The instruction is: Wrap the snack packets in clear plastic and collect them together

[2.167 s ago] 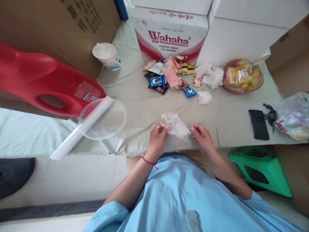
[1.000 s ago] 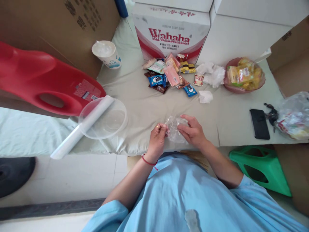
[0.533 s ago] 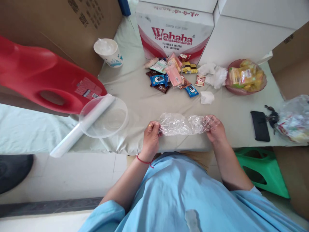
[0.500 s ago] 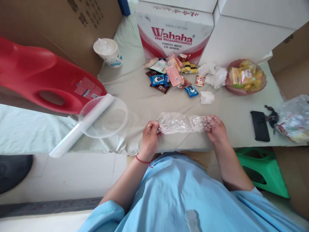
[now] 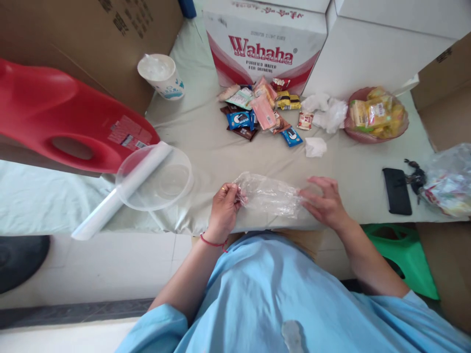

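Clear crinkled plastic film [image 5: 270,195] stretches over the near part of the table. My left hand [image 5: 223,207] pinches its left end between thumb and fingers. At the opposite end, my right hand [image 5: 327,202] has its fingers apart, slightly blurred, with the fingertips close to the film's edge; whether they touch it I cannot tell. Left of my left hand, a round clear plastic container [image 5: 172,182] stands against a roll of clear film [image 5: 99,213]. Beyond the film lies a pile of small wrapped snacks [image 5: 263,110].
A red jug [image 5: 73,117] and a paper cup [image 5: 164,81] stand on the left. At the back is a Wahaha carton [image 5: 265,46]. Crumpled tissues [image 5: 331,115], a pink bowl of yellow packets [image 5: 358,135], a black phone [image 5: 397,191] and a plastic bag [image 5: 449,184] are on the right.
My right hand has let its end of the film go slack and opened its fingers, shifting slightly left. The film's right end has dropped nearer to me. My left hand keeps its pinch.
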Demonstrator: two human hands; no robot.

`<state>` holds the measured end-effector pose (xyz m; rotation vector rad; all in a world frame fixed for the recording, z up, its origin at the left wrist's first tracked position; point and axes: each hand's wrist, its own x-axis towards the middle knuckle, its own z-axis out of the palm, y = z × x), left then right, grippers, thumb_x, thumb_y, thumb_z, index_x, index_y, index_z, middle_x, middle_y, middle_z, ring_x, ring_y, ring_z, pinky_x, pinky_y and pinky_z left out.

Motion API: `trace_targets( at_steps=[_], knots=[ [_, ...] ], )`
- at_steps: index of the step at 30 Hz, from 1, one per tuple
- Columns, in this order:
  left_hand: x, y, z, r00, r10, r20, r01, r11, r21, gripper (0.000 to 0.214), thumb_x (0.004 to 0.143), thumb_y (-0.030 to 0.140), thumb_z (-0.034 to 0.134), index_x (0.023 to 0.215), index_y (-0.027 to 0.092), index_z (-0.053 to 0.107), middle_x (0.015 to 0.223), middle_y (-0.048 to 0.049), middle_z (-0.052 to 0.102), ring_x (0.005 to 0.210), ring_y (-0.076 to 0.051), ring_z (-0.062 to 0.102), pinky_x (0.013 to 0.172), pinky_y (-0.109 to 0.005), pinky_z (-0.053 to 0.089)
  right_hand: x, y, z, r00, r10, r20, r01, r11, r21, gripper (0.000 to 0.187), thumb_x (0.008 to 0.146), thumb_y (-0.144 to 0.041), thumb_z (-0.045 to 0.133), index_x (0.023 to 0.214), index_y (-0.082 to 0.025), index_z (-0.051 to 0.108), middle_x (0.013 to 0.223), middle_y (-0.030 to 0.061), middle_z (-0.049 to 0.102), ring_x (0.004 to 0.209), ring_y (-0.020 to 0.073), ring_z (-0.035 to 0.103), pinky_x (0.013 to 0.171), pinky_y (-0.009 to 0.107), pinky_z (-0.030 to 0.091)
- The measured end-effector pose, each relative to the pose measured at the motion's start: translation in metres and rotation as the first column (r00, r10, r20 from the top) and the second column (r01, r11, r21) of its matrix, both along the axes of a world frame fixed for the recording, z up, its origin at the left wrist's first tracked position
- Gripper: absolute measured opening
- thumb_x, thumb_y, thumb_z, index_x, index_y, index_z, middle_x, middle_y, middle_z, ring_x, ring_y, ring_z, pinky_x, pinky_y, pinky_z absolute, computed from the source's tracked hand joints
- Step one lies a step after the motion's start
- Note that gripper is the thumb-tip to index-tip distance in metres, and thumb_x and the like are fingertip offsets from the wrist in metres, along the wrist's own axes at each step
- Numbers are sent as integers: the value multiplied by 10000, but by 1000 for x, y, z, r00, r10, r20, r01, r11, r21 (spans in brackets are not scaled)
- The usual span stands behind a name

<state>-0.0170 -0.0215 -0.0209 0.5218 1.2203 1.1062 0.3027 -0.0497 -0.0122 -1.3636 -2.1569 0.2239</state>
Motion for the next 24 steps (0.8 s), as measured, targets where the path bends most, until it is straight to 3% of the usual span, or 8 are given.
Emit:
trace_targets(
  at_steps=[2, 5, 8, 11, 13, 15, 18, 24],
  knots=[
    [-2, 2, 2, 999, 1, 40, 0, 1000, -15, 347, 809, 496, 773, 855, 224, 563, 782, 8, 645, 669, -119, 613, 660, -257, 530, -11, 0, -2, 994, 112, -11, -112, 991, -74, 104, 974, -325, 684, 1022, -332, 776, 1163, 63, 739, 1112, 279, 600, 965, 484, 509],
    [-6, 4, 7, 990, 33, 134, -27, 999, -43, 406, 829, 572, 725, 1005, 232, 591, 939, -39, 687, 781, -152, 678, 722, -292, 565, -25, 0, -4, 988, 83, -129, -104, 981, -164, 188, 1032, -339, 585, 966, -265, 745, 885, 62, 735, 851, 229, 609, 813, 410, 516],
    [-6, -1, 12, 984, 100, 144, -95, 995, -43, 442, 833, 584, 702, 1100, 255, 575, 1128, -67, 690, 909, -178, 707, 738, -300, 570, -34, -1, -3, 945, -135, -297, 50, 960, -275, 210, 1023, -401, 599, 936, -239, 700, 795, 33, 684, 740, 194, 599, 725, 355, 493],
    [-2, -15, 12, 986, 163, 16, -162, 985, -60, 362, 779, 445, 759, 1014, 241, 574, 1093, -38, 686, 909, -161, 695, 708, -259, 540, -43, -4, -2, 765, -405, -501, 137, 862, -488, 255, 974, -480, 652, 906, -235, 643, 751, -7, 649, 610, 139, 545, 587, 284, 436],
    [3, -28, 10, 996, 79, -42, -82, 993, -88, 283, 720, 339, 761, 909, 213, 592, 953, -18, 686, 807, -143, 672, 658, -237, 497, -51, -6, -2, 603, -529, -597, 88, 788, -609, 305, 937, -529, 679, 886, -238, 603, 727, -25, 642, 519, 105, 468, 500, 251, 372],
    [12, -39, 9, 993, -114, -37, 111, 990, -88, 210, 685, 290, 740, 835, 190, 631, 838, -17, 677, 733, -141, 642, 641, -247, 476, -60, -6, 0, 485, -596, -640, 27, 742, -670, 345, 903, -561, 705, 876, -241, 578, 737, -25, 668, 471, 84, 416, 449, 234, 323],
    [28, -47, 9, 942, -330, -54, 330, 944, -22, 244, 703, 305, 772, 898, 179, 694, 858, -38, 692, 789, -171, 643, 697, -285, 495, -73, -5, 5, 410, -625, -665, -14, 724, -689, 379, 867, -577, 738, 868, -239, 566, 770, -10, 716, 441, 67, 394, 417, 221, 291],
    [54, -26, 9, 948, -201, -248, 240, 961, 138, 454, 721, 357, 877, 1110, 230, 681, 1103, -55, 714, 1018, -209, 657, 942, -338, 489, -90, -6, 8, 376, -628, -681, -56, 718, -694, 386, 854, -575, 754, 877, -245, 554, 783, -18, 719, 419, 57, 398, 380, 204, 255]
  ],
)
